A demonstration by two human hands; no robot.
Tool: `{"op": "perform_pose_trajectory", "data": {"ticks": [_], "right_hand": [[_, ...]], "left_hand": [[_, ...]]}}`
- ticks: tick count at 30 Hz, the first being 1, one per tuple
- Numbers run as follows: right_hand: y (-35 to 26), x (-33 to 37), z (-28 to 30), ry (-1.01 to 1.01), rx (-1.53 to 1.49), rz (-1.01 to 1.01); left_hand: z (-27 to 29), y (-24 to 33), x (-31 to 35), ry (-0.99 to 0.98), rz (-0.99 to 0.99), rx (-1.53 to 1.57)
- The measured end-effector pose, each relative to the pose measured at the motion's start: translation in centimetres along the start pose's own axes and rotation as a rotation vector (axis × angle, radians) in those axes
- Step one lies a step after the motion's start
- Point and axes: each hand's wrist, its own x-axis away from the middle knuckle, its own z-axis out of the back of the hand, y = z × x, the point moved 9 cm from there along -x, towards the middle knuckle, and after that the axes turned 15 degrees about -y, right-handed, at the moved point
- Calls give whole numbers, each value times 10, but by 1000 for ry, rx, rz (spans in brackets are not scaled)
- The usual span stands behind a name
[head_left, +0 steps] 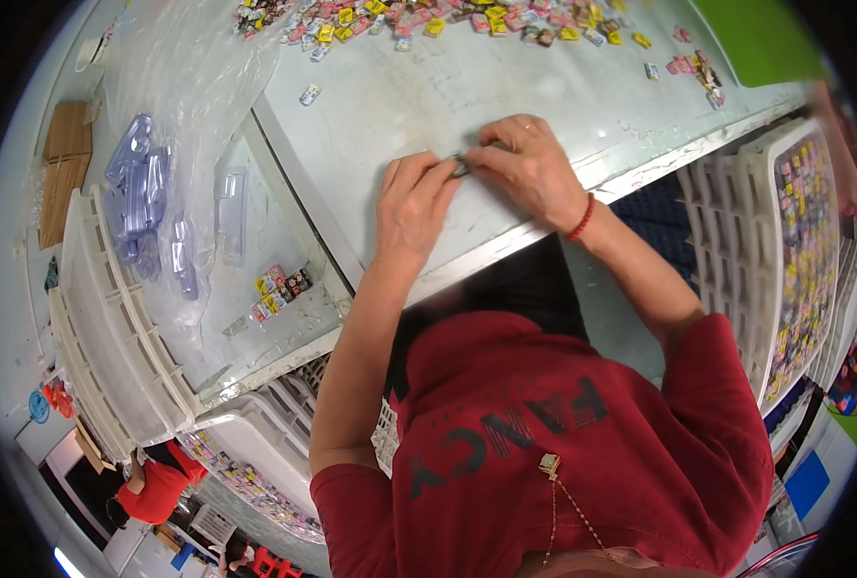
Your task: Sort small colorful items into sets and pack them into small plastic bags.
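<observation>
Over the pale tabletop [351, 111], near its front edge, my two hands meet fingertip to fingertip. A small dark piece [460, 167] is pinched between them; its kind is too small to make out. My left hand [411, 207] is closed, with thumb and fingers at the piece. From the other side my right hand [536, 171] grips it with bent fingers, a red bracelet [583, 217] round the wrist. Farther back lies a loose spread of tiny colourful box-shaped pieces [428, 21]. One stray piece [310, 94] sits apart, left of the spread.
To the left, clear plastic cases [142, 197] lie in a transparent bag, with a single case [233, 217] beside it. A small group of colourful pieces [282, 292] rests nearby. Stacked white trays [703, 226] stand at the right. A green surface [761, 39] is at the far right.
</observation>
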Motion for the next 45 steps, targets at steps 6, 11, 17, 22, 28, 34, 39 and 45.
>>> {"op": "perform_pose_trajectory", "data": {"ticks": [6, 11, 17, 22, 28, 34, 39, 45], "right_hand": [[-13, -12, -1, -98, 137, 137], [-15, -12, -4, -127, 174, 145], [-16, -10, -4, -106, 159, 144], [-15, -9, -4, -88, 160, 146], [-19, -6, -3, -76, 180, 143], [-22, -4, -4, -98, 170, 151], [-22, 8, -8, -58, 129, 113], [9, 24, 26, 103, 41, -84]], "left_hand": [[0, -1, 2, 0, 1, 2], [2, 4, 3, -28, -31, -81], [10, -3, 14, -35, -29, -64], [8, 3, 15, -20, -73, -156], [5, 4, 4, -76, -52, -144], [2, 12, 14, -54, -173, -238], [-5, 10, 24, -100, -141, -214], [2, 24, 8, -177, -119, -203]]}}
